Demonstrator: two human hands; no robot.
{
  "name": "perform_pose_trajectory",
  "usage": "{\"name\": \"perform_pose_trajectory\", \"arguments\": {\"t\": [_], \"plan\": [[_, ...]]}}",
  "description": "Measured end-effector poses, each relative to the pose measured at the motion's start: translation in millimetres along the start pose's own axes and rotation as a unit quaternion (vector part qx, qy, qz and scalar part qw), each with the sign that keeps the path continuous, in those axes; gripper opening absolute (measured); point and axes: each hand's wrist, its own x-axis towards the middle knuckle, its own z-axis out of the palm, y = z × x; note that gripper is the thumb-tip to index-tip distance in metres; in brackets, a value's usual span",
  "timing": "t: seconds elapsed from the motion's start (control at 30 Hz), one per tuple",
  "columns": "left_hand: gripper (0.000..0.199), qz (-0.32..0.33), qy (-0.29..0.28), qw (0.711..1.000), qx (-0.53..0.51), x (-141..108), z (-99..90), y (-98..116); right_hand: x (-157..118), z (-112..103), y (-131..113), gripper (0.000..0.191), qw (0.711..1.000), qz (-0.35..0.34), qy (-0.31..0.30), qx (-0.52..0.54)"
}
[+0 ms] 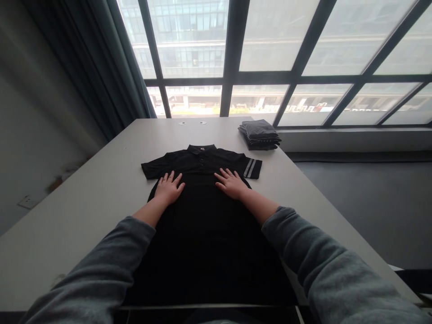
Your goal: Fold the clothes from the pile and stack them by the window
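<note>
A black polo shirt lies spread out front side up, its collar toward the window and its hem at the near table edge. Its short sleeves stretch out to both sides, and the right one carries two pale stripes. My left hand rests flat on the left of the chest, fingers spread. On the right of the chest, my right hand is also laid flat with its fingers apart. Neither hand grips the cloth.
The shirt lies on a white table. A stack of folded dark garments sits at its far right edge. Two small white fittings are set into the far end. Beyond are large windows and, at left, a dark curtain.
</note>
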Motion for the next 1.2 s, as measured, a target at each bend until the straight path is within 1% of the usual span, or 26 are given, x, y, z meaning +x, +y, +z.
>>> {"name": "perform_pose_trajectory", "arguments": {"t": [0.1,0.2,0.33,0.5,0.57,0.67,0.77,0.9,1.03,1.2], "plan": [[0.070,0.001,0.011,1.000,0.016,-17.4,2.4,-18.4,-20.1,1.3,6.9,0.073,1.000,0.007,-0.006,-0.001],[0.070,0.008,0.017,1.000,0.021,-44.9,4.7,-27.3,-51.6,3.3,4.9,0.075,1.000,0.007,-0.023,0.011],[0.069,0.043,0.019,0.999,0.012,-97.3,11.4,-35.7,-105.6,11.5,-10.2,0.077,0.999,-0.017,-0.021,0.027],[0.066,0.140,0.034,0.989,-0.015,-174.1,23.9,-55.5,-175.0,23.1,-28.8,0.076,0.997,-0.060,-0.016,0.045],[0.064,0.172,0.048,0.984,-0.019,-199.5,27.9,-64.1,-196.8,25.5,-33.1,0.074,0.996,-0.068,-0.010,0.054],[0.063,0.193,0.066,0.979,-0.012,-226.9,31.8,-72.8,-220.4,27.2,-37.4,0.073,0.996,-0.071,-0.012,0.061],[0.064,0.199,0.075,0.977,-0.008,-244.3,33.1,-75.6,-235.5,27.4,-40.3,0.072,0.995,-0.076,-0.018,0.067],[0.065,0.207,0.068,0.976,-0.011,-258.7,31.9,-76.4,-246.5,25.6,-41.6,0.071,0.993,-0.075,-0.017,0.087],[0.065,0.204,0.058,0.977,-0.020,-264.6,28.9,-76.7,-248.6,23.0,-40.5,0.070,0.993,-0.069,-0.025,0.093],[0.065,0.193,0.048,0.980,-0.029,-266.9,25.8,-73.9,-248.8,22.8,-42.0,0.071,0.992,-0.070,-0.020,0.102]]}}
